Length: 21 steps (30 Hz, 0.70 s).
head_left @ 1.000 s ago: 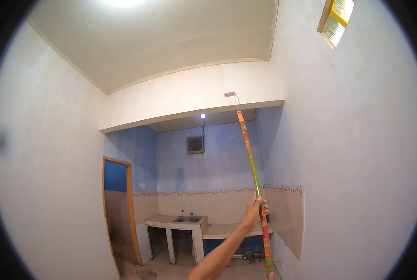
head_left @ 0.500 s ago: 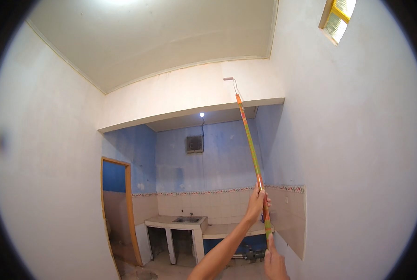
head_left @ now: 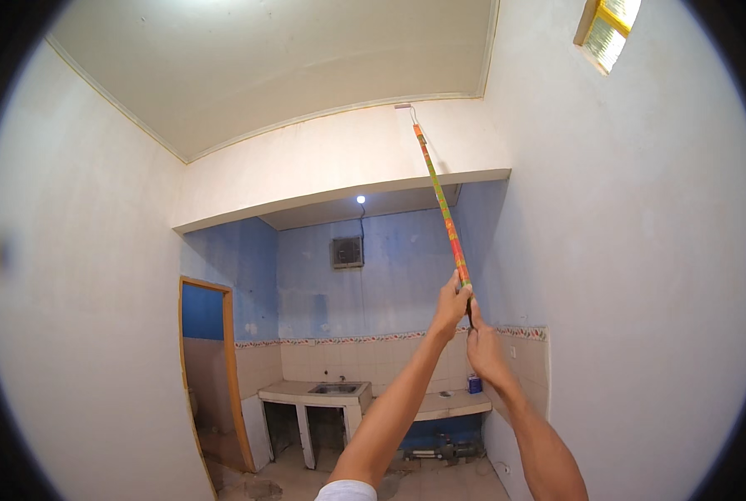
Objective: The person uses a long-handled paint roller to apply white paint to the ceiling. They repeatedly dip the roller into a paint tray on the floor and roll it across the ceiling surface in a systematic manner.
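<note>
A small paint roller (head_left: 403, 106) on a thin wire frame rests high on the white beam (head_left: 306, 159), just under the ceiling edge. Its long extension pole (head_left: 441, 200), patterned in orange, green and red, slants down toward me. My left hand (head_left: 451, 306) is closed around the pole's lower part. Just below and to the right, my right hand (head_left: 483, 346) grips the pole's dark lower end. Both arms are stretched upward and forward.
Beyond the beam lies a blue-walled kitchen nook with a tiled counter (head_left: 448, 406), a sink (head_left: 337, 388), a small blue container (head_left: 474, 384) and a water pump (head_left: 448, 451) below. A wooden door frame (head_left: 237, 384) stands left; a yellow-framed window (head_left: 606, 33) is high right.
The roller has gone up the beam to near the ceiling. Both hands have risen with the pole, my right hand farther, so it is now close under my left.
</note>
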{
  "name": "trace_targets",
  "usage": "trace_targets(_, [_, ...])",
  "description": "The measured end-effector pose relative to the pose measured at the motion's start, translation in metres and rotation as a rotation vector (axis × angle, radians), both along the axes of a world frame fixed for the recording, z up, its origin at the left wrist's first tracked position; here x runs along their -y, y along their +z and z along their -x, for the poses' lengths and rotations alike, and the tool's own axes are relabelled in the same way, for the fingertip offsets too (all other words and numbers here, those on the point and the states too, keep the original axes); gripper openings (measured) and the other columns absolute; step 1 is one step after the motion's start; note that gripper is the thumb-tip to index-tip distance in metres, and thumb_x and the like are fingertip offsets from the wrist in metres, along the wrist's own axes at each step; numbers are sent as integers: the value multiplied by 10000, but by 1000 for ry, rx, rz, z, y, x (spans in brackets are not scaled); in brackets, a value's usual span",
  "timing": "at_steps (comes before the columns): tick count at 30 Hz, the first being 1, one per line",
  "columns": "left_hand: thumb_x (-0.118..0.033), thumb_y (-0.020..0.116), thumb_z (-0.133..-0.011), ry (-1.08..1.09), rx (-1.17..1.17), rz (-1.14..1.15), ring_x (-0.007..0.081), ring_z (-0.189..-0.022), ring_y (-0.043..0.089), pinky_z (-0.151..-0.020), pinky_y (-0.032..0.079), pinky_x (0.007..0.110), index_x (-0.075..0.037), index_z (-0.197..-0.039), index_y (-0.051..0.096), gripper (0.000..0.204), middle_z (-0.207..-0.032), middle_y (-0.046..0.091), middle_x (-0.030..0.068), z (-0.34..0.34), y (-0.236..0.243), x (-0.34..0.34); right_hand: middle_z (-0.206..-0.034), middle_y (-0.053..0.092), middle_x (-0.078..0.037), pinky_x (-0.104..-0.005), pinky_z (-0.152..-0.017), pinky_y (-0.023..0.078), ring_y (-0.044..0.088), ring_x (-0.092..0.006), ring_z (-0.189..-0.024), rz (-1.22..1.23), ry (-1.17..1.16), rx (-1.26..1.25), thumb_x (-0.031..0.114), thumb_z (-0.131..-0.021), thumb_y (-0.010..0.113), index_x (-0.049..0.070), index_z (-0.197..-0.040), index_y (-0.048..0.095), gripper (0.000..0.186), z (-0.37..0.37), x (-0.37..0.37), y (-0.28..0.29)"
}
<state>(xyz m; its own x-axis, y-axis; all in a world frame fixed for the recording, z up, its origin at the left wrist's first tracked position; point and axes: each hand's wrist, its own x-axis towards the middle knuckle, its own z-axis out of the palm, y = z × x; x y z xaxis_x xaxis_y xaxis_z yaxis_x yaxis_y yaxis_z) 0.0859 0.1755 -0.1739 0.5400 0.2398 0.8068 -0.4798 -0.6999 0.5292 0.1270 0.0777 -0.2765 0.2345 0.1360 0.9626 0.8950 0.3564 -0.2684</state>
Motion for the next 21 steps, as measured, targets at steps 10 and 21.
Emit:
trace_targets(10, [-102, 546, -929, 87, 83, 30, 148, -651, 571, -550, 468, 322, 15, -1370, 481, 460, -792, 580, 69, -4, 19, 9, -854, 642, -295, -483, -704, 518, 649, -386, -715, 294, 79, -198, 52, -931, 357, 50, -1550, 231, 631, 33, 53, 28])
trace_targets(21, [-116, 513, -937, 218, 54, -69, 194, -639, 605, -584, 506, 355, -13, -1129, 501, 218, -764, 597, 98, -6, 19, 3, -886, 630, -341, -530, -787, 484, 634, -511, -832, 279, 84, -145, 108, -969, 412, 107, -1574, 153, 658, 44, 70, -39])
